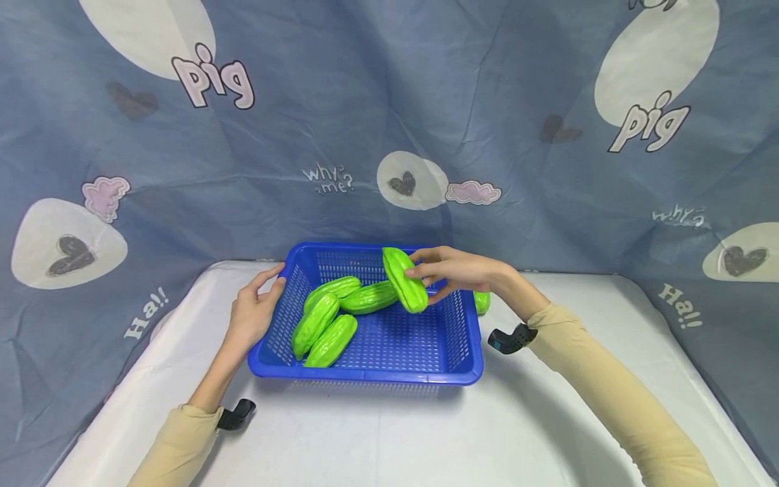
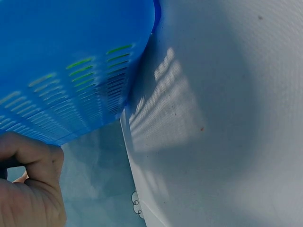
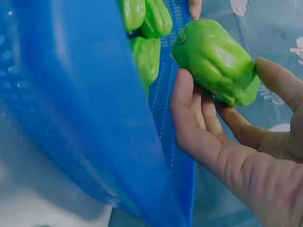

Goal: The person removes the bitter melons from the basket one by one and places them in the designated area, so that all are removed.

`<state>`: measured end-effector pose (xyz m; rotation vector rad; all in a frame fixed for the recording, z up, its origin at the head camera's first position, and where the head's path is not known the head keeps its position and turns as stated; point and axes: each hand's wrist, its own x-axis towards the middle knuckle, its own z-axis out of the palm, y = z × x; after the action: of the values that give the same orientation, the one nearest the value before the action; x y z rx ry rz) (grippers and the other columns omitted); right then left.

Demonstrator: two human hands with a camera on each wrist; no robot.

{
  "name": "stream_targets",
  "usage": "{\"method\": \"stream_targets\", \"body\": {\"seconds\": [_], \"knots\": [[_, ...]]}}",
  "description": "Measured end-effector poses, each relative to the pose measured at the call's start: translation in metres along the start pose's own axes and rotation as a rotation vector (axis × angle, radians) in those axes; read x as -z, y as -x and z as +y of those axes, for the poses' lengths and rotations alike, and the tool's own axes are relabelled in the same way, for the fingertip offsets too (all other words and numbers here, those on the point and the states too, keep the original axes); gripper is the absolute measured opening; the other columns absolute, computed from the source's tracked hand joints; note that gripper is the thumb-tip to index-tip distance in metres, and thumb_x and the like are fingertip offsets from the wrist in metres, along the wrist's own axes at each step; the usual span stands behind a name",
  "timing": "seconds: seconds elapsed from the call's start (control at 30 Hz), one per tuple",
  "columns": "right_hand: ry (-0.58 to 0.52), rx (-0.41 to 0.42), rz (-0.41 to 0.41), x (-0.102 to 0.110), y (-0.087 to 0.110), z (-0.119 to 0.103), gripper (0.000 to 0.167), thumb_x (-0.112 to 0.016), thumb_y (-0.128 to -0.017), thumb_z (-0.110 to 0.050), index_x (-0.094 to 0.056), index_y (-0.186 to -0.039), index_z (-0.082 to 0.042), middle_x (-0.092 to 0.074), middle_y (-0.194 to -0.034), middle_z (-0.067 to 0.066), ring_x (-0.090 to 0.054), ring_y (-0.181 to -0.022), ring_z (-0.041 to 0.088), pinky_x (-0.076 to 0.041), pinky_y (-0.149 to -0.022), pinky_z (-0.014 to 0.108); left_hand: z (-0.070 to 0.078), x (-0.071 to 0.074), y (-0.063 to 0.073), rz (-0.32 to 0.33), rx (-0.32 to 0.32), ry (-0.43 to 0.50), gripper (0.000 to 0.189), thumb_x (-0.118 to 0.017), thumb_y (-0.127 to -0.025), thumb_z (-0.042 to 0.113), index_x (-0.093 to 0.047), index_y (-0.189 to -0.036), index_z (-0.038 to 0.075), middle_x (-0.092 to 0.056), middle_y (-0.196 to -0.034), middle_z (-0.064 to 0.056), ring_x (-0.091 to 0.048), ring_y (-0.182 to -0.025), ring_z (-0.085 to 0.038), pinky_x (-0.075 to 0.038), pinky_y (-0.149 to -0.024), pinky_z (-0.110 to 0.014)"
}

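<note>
My right hand [image 1: 453, 267] holds a long, glossy, lobed green pepper [image 1: 404, 281] between thumb and fingers, over the right back part of a blue plastic basket [image 1: 365, 375]. In the right wrist view the pepper [image 3: 218, 61] shows its blunt end, with the fingers [image 3: 182, 104] beneath and along its side. My left hand [image 1: 252, 311] grips the basket's left rim. Several similar peppers [image 1: 328, 341] lie inside, bunched towards the left and back. The left wrist view shows the bent left hand [image 2: 33, 184] at the slotted basket wall [image 2: 75, 94].
Another green pepper [image 1: 482, 302] lies just outside the basket's right wall, partly hidden by the right hand and rim. The basket stands on a white-covered table [image 1: 341, 439]. A blue printed cloth [image 1: 365, 101] hangs behind and at both sides.
</note>
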<state>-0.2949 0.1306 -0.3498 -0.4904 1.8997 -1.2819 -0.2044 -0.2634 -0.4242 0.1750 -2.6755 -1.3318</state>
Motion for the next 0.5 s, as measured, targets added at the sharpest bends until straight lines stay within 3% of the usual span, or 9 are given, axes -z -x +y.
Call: {"method": "stream_targets", "body": {"seconds": [0.23, 0.5], "knots": [[-0.042, 0.026, 0.041, 0.01, 0.011, 0.004, 0.06, -0.059, -0.11, -0.03, -0.037, -0.161, -0.006, -0.054, -0.104, 0.003, -0.056, -0.094, 0.015, -0.06, -0.105, 0.052, 0.0, 0.0, -0.001, 0.008, -0.003, -0.003, 0.055, -0.051, -0.113, 0.051, -0.052, -0.161, 0.023, -0.083, -0.104, -0.022, -0.065, -0.06, -0.002, -0.049, -0.06, -0.027], [-0.093, 0.035, 0.059, 0.019, 0.021, 0.012, 0.063, -0.057, -0.111, -0.029, -0.033, -0.164, -0.005, -0.062, -0.112, 0.002, -0.062, -0.097, 0.014, -0.059, -0.106, 0.053, 0.0, 0.0, 0.0, 0.01, -0.006, 0.002, 0.055, -0.052, -0.113, 0.05, -0.053, -0.16, 0.021, -0.083, -0.087, -0.016, -0.063, -0.055, -0.004, -0.047, -0.056, -0.029]]}}
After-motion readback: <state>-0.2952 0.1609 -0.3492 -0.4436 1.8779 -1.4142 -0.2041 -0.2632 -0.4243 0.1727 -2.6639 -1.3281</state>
